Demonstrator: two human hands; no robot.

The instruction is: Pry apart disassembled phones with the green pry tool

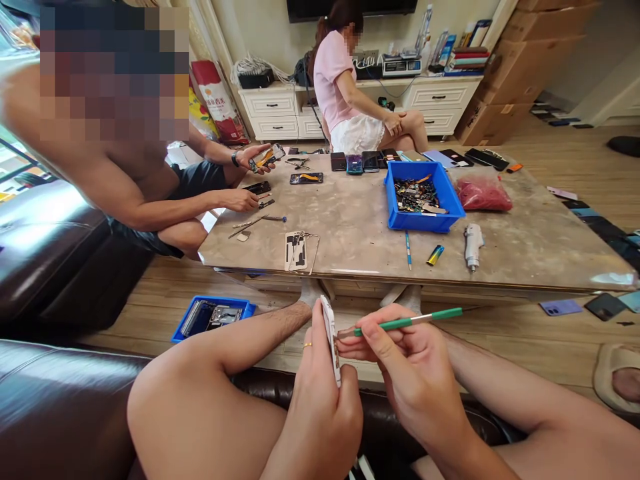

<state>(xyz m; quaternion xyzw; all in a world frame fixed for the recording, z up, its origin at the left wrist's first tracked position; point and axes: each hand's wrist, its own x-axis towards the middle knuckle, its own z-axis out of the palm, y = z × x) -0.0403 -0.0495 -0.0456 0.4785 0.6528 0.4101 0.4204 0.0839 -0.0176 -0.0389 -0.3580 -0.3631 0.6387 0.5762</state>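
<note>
Low in the middle of the head view, my left hand [325, 400] is closed around a thin white phone part [329, 340], which stands nearly on edge. A ring shows on one finger. My right hand [410, 373] pinches a green-handled tool [397, 325] between thumb and fingers. The tool's flat metal tip touches or almost touches the inner side of the part, which faces right; the exact contact is too small to tell. Both hands are above my lap, in front of the table's near edge.
A long table [350, 247] holds a blue bin [425, 223] of small parts, a red bag [483, 193], a white tool [473, 247] and phones. Another blue tray [247, 310] is on the floor. One person works at left; another sits behind the table.
</note>
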